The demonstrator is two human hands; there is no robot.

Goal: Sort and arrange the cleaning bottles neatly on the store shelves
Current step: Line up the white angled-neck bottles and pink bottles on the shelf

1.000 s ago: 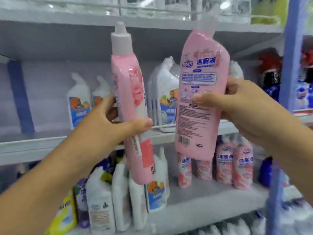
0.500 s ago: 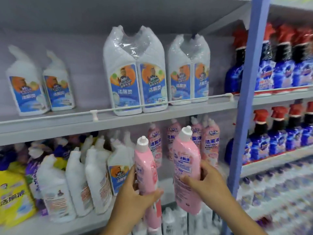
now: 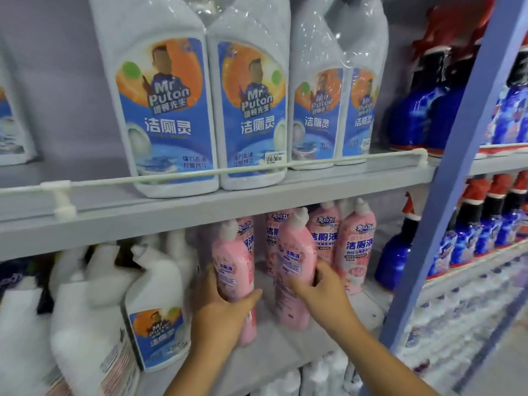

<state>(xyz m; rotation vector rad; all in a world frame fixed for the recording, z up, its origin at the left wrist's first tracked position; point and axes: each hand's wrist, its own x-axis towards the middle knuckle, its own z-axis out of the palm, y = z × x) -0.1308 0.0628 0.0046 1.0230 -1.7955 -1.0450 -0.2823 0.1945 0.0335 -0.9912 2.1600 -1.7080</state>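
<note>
While both bottles are under the upper shelf's lip, I've got my left hand curled round one pink bottle, thumb across its front and fingers behind, and my right hand wrapped the same way round a second pink bottle. Both are upright, caps up, held low on the body so the tall necks clear the shelf edge above. They're over the middle shelf, near its front edge; whether their bases touch it yet, I can't tell. Just behind and to the right stands the pink row at the back of this shelf, labels forward. That's why I'm here: like goes with like, and these two look set to fill the gap in front of that row. The white bottles crowd the shelf's left side, so my left bottle needs to stay clear of them. On the shelf above, the wrapped twin packs sit behind a guard rail. Next, I reckon, set them down and square the labels.
</note>
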